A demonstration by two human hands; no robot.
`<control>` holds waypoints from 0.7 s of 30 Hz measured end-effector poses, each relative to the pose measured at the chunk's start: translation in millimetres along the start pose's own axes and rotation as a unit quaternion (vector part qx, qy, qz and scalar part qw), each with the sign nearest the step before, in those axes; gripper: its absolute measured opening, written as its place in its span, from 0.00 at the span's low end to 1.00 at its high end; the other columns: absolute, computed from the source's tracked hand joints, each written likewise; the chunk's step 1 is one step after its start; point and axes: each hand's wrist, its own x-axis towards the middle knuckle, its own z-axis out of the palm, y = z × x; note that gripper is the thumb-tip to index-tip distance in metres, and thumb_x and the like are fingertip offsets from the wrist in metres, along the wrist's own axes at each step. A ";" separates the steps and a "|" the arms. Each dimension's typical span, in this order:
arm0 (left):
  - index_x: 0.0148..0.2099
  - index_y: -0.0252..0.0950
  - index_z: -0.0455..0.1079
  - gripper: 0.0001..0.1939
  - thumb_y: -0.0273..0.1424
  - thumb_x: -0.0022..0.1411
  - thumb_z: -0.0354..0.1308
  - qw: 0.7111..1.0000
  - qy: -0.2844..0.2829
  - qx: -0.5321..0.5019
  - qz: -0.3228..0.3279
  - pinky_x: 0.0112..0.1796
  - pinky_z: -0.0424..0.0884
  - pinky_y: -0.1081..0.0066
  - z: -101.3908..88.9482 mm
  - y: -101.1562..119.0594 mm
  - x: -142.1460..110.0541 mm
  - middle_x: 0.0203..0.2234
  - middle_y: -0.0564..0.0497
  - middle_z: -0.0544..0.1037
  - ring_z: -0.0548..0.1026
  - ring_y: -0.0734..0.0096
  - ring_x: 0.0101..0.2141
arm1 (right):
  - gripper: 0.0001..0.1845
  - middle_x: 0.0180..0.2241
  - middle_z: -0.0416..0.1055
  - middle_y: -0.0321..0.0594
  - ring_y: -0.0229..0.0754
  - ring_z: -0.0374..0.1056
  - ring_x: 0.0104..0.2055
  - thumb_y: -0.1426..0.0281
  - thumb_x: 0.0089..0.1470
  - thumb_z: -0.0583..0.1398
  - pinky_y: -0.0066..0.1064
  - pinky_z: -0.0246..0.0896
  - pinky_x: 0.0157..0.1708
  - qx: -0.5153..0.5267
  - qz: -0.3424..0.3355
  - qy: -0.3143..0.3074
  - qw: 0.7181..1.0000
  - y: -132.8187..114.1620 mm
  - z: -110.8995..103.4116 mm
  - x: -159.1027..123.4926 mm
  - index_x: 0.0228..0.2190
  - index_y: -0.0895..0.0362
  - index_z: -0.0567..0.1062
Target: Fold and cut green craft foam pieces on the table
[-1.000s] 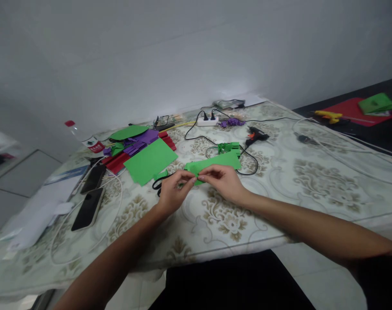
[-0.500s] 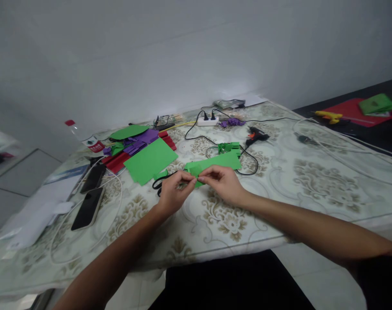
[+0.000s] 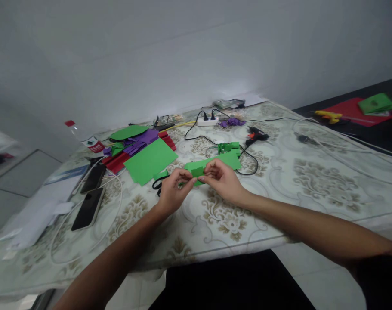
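1. Evidently, the left hand (image 3: 174, 191) pinches the left end of a small green piece (image 3: 198, 172) between thumb and fingertips.
2. The right hand (image 3: 224, 181) pinches the same piece at its right end, its other fingers curled; the piece spans the narrow space between both hands.
3. Just beyond the fingers of both hands, a green strip (image 3: 227, 160) lies on the patterned tablecloth (image 3: 228, 219), partly hidden by the right hand.
4. Beside the left hand, on its outer side, are black loop handles (image 3: 156, 184); farther out and beyond lies a green sheet (image 3: 150, 161).
5. Beyond the right hand are a fringed green piece (image 3: 228, 148) and, farther off to its right, a black glue gun (image 3: 257, 135).
6. Well left of the left hand, a phone (image 3: 87, 209) lies flat.
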 end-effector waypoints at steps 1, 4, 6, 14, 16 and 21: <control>0.39 0.37 0.69 0.08 0.32 0.61 0.65 1.000 0.000 -0.004 -0.001 0.33 0.75 0.74 0.2 0.1 0.0 0.29 0.53 0.75 0.76 0.74 0.29 | 0.20 0.30 0.67 0.33 0.36 0.66 0.31 0.61 0.46 0.71 0.30 0.64 0.34 0.002 -0.001 0.000 1.000 0.0 0.1 0.0 0.31 0.54 0.67; 0.38 0.37 0.69 0.08 0.32 0.61 0.64 1.000 0.002 -0.006 -0.003 0.33 0.75 0.74 0.4 0.3 0.0 0.29 0.53 0.75 0.76 0.74 0.29 | 0.19 0.30 0.67 0.33 0.36 0.67 0.32 0.61 0.46 0.71 0.30 0.64 0.34 0.002 0.001 -0.004 1.000 0.0 0.3 0.0 0.33 0.53 0.67; 0.38 0.37 0.69 0.07 0.32 0.61 0.64 1.000 0.003 -0.004 -0.004 0.33 0.74 0.74 0.2 0.2 -0.1 0.29 0.53 0.75 0.76 0.74 0.29 | 0.20 0.30 0.68 0.33 0.37 0.67 0.32 0.61 0.47 0.71 0.30 0.65 0.34 -0.003 0.007 -0.009 1.000 0.1 0.4 0.0 0.35 0.53 0.68; 0.38 0.37 0.69 0.07 0.31 0.61 0.64 1.000 0.003 0.006 -0.002 0.32 0.74 0.75 -0.7 0.9 -0.3 0.29 0.54 0.76 0.76 0.75 0.29 | 0.22 0.31 0.70 0.33 0.36 0.69 0.33 0.62 0.45 0.72 0.29 0.65 0.34 0.019 0.022 -0.014 0.999 0.9 1.1 0.2 0.36 0.53 0.68; 0.38 0.37 0.68 0.07 0.31 0.61 0.64 1.000 -0.001 0.013 0.001 0.32 0.74 0.75 -1.1 1.3 -0.3 0.29 0.54 0.75 0.76 0.75 0.29 | 0.22 0.30 0.70 0.33 0.36 0.69 0.32 0.62 0.45 0.72 0.30 0.65 0.34 0.019 0.024 -0.013 0.999 0.5 1.0 0.3 0.36 0.53 0.68; 0.38 0.37 0.68 0.08 0.33 0.62 0.64 1.000 -0.004 0.019 -0.001 0.32 0.75 0.75 -1.6 1.4 -0.2 0.28 0.53 0.76 0.77 0.75 0.29 | 0.22 0.31 0.70 0.33 0.37 0.70 0.33 0.61 0.44 0.72 0.30 0.66 0.35 0.023 0.026 -0.007 0.999 1.4 0.4 1.0 0.35 0.53 0.68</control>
